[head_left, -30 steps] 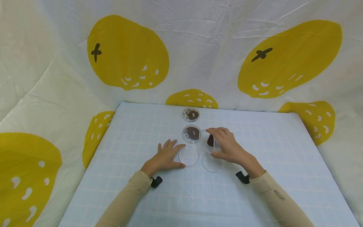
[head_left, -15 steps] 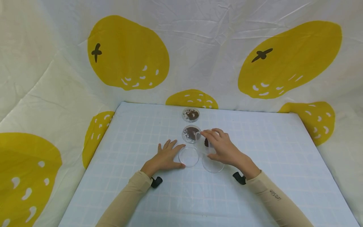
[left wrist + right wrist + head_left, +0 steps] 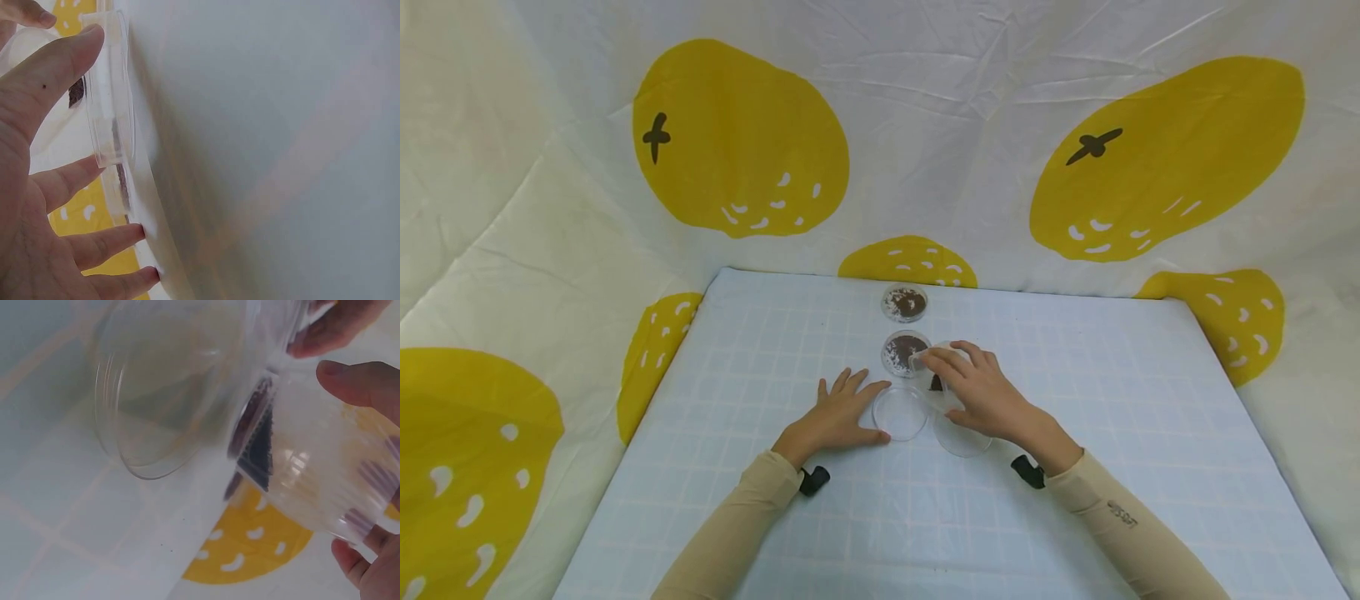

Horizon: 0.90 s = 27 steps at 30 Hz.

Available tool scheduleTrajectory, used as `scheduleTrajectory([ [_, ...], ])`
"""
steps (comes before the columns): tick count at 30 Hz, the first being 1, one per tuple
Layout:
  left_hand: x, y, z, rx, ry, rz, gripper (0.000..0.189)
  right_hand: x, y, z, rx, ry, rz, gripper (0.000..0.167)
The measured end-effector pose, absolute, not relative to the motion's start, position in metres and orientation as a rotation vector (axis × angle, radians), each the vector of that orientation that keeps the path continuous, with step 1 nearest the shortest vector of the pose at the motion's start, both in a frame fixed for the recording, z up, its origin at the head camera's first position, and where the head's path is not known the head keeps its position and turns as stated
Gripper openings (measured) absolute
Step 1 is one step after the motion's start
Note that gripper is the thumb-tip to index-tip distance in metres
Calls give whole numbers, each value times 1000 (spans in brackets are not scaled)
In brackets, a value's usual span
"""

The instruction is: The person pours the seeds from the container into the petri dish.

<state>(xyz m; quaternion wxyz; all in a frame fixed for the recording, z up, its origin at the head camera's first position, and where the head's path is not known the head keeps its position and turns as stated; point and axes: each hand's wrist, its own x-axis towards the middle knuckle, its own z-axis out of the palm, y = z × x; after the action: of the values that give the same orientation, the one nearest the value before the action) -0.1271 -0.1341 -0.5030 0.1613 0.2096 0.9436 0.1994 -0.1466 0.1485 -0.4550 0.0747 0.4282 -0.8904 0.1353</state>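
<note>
My left hand (image 3: 837, 414) lies low with its fingers spread, thumb and index finger at opposite sides of a clear petri dish (image 3: 900, 417). In the left wrist view the thumb and index fingertip touch the rim of this dish (image 3: 111, 94). My right hand (image 3: 981, 387) grips a clear plastic cup (image 3: 312, 481) tilted on its side, its mouth toward the left. Dark brown granules (image 3: 257, 456) are gathered inside the cup. In the head view the cup overlaps the upper right edge of the dish, and my right fingers hide much of it.
A second clear round dish or lid (image 3: 964, 440) lies right of the first, under the right hand. Two petri dishes, a nearer one (image 3: 906, 353) and a farther one (image 3: 905, 303), hold brown and white material. Fruit-printed cloth (image 3: 925, 108) stands behind the table (image 3: 760, 333).
My right hand has moved left with the cup, bringing it nearer the dish by my left hand and tilting it. The left hand stays in place.
</note>
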Motion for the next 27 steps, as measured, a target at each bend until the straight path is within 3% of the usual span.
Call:
scheduleTrajectory([
  [27, -128, -134, -503, 601, 2707, 557, 87, -141, 137, -452, 1332, -2613, 175, 101],
])
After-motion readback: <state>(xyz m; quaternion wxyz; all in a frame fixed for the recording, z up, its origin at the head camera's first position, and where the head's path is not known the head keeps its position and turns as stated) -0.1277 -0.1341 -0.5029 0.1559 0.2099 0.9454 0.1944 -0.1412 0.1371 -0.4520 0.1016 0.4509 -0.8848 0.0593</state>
